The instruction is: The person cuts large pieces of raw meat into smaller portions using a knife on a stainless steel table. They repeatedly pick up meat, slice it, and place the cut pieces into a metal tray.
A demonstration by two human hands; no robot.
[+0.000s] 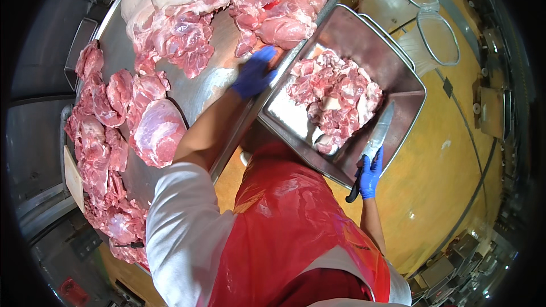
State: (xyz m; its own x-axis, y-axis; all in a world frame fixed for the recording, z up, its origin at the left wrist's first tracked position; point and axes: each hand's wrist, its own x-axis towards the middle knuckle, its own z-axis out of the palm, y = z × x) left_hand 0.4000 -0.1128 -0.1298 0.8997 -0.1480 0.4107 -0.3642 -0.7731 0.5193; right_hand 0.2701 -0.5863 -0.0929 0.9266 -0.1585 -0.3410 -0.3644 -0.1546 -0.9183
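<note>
My right hand (371, 175), in a blue glove, is closed round the black handle of a knife (380, 131). Its broad blade points away from me over the right side of a deep metal tub (404, 105). Small chunks of cut meat (340, 95) lie heaped inside the tub. My left hand (254, 74), also gloved in blue, reaches over the edge of the metal table (207, 88). Its fingers look apart, slightly blurred, and nothing shows in them. Just beyond it lies a big pile of raw meat (278, 14).
More large meat pieces (108, 148) line the table's left side, with a dark-handled tool (129, 244) among them near me. Two clear bag-like liners on hoops (438, 37) stand right of the tub. A yellow floor (443, 153) spreads to the right.
</note>
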